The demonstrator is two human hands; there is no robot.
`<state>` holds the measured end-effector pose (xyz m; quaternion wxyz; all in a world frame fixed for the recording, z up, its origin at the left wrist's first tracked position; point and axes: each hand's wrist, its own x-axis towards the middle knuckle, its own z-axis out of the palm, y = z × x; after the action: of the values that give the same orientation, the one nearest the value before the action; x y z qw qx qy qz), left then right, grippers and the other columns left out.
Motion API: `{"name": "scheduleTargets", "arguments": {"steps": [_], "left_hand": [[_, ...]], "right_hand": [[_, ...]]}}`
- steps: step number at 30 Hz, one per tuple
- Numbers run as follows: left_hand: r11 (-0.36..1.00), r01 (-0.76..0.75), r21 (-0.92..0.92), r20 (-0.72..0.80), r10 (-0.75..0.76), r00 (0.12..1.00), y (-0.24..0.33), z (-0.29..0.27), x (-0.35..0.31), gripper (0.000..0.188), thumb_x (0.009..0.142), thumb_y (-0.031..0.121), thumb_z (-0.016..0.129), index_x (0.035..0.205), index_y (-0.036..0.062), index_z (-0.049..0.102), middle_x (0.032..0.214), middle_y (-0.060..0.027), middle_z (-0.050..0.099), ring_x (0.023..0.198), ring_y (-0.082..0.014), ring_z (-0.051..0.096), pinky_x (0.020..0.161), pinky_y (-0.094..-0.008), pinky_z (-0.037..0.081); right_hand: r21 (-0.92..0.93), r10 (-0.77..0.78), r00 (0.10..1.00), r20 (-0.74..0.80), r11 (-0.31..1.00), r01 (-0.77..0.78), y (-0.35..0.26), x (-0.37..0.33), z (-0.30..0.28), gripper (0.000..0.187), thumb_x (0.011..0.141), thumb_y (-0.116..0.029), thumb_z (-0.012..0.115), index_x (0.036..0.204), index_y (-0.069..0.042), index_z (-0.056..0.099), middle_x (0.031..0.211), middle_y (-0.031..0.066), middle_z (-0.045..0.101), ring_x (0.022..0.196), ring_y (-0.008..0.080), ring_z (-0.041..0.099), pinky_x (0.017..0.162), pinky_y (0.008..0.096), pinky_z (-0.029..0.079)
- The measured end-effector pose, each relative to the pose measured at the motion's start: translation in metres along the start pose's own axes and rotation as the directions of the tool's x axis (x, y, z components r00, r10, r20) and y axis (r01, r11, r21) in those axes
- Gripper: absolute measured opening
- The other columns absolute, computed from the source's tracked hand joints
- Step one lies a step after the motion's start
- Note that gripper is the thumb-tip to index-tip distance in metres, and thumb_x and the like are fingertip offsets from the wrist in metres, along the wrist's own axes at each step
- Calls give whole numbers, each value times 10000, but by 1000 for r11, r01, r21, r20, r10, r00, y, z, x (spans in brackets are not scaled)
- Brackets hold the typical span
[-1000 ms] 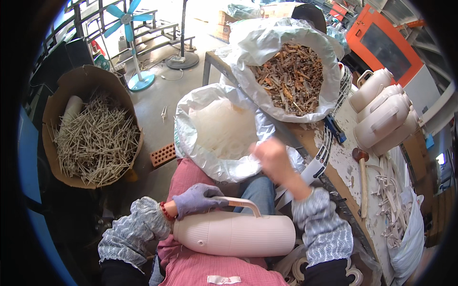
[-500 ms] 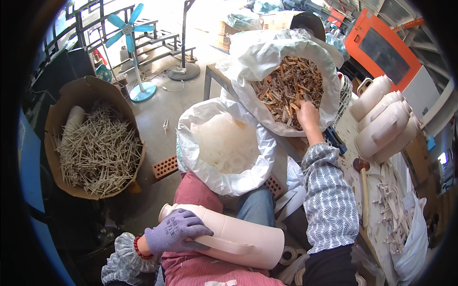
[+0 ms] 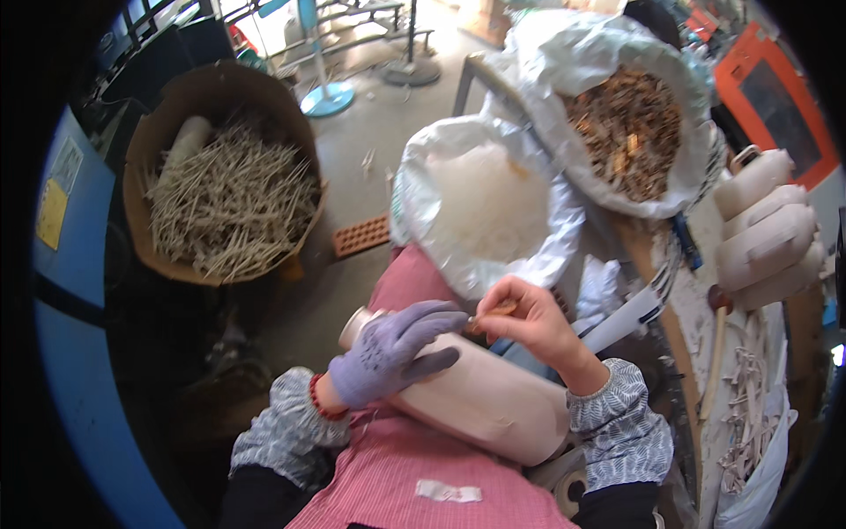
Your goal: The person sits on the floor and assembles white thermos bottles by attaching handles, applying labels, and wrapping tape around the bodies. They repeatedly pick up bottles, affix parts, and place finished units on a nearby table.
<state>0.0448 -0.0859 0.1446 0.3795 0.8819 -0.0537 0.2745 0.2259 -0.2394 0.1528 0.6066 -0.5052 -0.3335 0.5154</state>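
A pale pink plastic jug body [image 3: 485,401] lies slantwise across my lap, its narrower neck to the left. Over its upper side is my left hand [image 3: 392,348], in a purple-grey glove, with the fingers stretched out and the thumb apart; whether the palm presses on the jug is hidden. Just above the jug, my bare right hand [image 3: 533,322] pinches a small brown piece [image 3: 502,309] between thumb and fingers, close to the gloved fingertips. Similar brown pieces [image 3: 630,132] fill a white sack [image 3: 560,62] at the far right.
A second white sack [image 3: 423,167] holds translucent whitish pieces ahead of my knees. To the left stands a cardboard box [image 3: 141,194] of thin beige sprues. On the right bench are several pink jugs [image 3: 767,247], a mallet [image 3: 716,353] and beige strips [image 3: 749,397]. A perforated brick [image 3: 361,236] lies on the floor.
My right hand has come back from the sack of brown pieces to the jug, holding one piece. My left hand has loosened from around the jug, fingers now stretched. The view has shifted.
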Motion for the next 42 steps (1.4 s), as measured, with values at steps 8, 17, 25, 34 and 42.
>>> {"name": "scheduleTargets", "arguments": {"steps": [8,17,25,34,42], "left_hand": [[977,1,-214,142,30,989,-4,-9,-28,341,769,115,769,1081,61,645,958,-97,668,835,-256,671,728,-350,540],[954,93,-285,175,-44,984,5,-15,-69,677,612,127,884,1202,77,556,1267,-193,538,1114,-342,600,903,-399,517],[977,36,-208,173,1,985,1,-9,-78,624,649,97,866,1175,85,531,1260,-206,530,1091,-346,613,884,-411,523],[991,-131,15,287,121,950,6,-8,-56,455,666,254,758,1087,108,666,1031,-73,651,852,-246,635,774,-385,495],[986,-57,157,339,0,941,-1,-2,9,477,662,280,800,1073,86,657,1114,-112,630,1092,-310,579,1025,-469,393]], "right_hand": [[-717,-203,955,216,631,297,11,-18,36,170,816,-68,713,978,-25,682,853,68,677,762,168,651,659,283,508],[-683,130,948,290,722,110,2,-36,49,173,839,-145,694,967,-28,700,837,109,664,771,251,656,696,323,513],[-662,182,932,315,745,79,4,-40,50,191,848,-170,689,973,-27,704,860,109,672,782,255,658,710,327,511],[-751,-61,938,340,583,310,14,-56,50,306,824,-266,700,1020,-35,662,849,101,645,840,258,633,746,336,505],[-938,-394,915,81,282,204,4,-91,19,301,735,-246,712,915,-36,593,732,140,597,712,318,606,683,406,483]]}}
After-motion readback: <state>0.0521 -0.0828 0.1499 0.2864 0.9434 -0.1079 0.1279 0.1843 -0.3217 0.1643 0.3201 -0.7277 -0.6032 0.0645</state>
